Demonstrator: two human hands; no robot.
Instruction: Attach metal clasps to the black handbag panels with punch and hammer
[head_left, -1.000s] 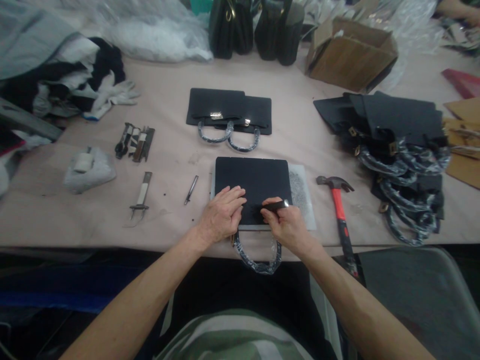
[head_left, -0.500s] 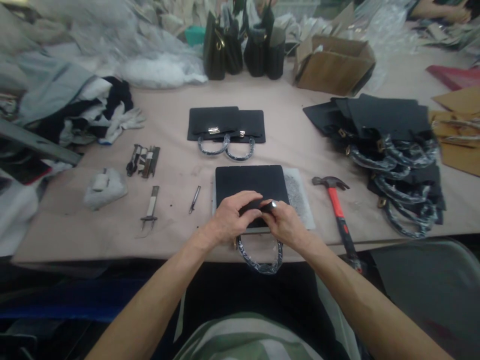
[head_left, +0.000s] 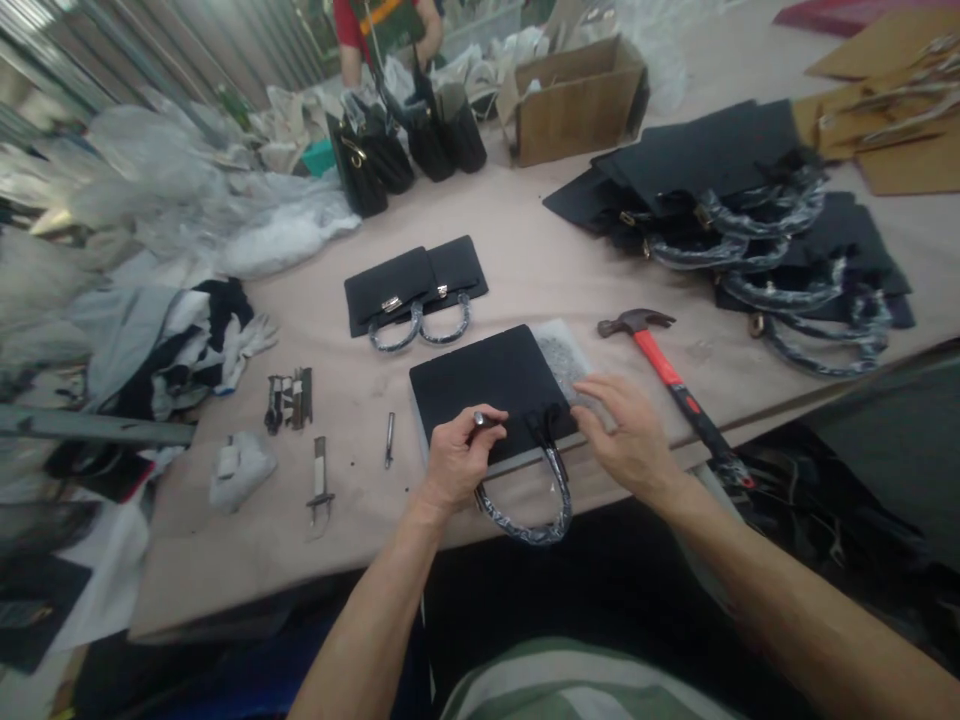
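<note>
In the head view my left hand is closed round a short metal punch, its round end showing above the fingers. That hand is over the near left part of a black bag panel. My right hand is open, thumb and fingers apart, beside the panel's right edge with nothing in it. Beneath the panel lies a pale slab. A plastic-wrapped handle hangs from the panel's near side past the table edge. To the right rests a claw hammer with a red and black grip.
Two black panels with handles lie beyond. Further right is a pile of similar panels. Metal tools, a pen-like tool and a fork-like punch lie left. A cardboard box, black bags and another person are behind.
My hands, together over the panel before, are now apart. The right has opened and moved right; the punch end now shows in my left hand. The view has turned and tilted.
</note>
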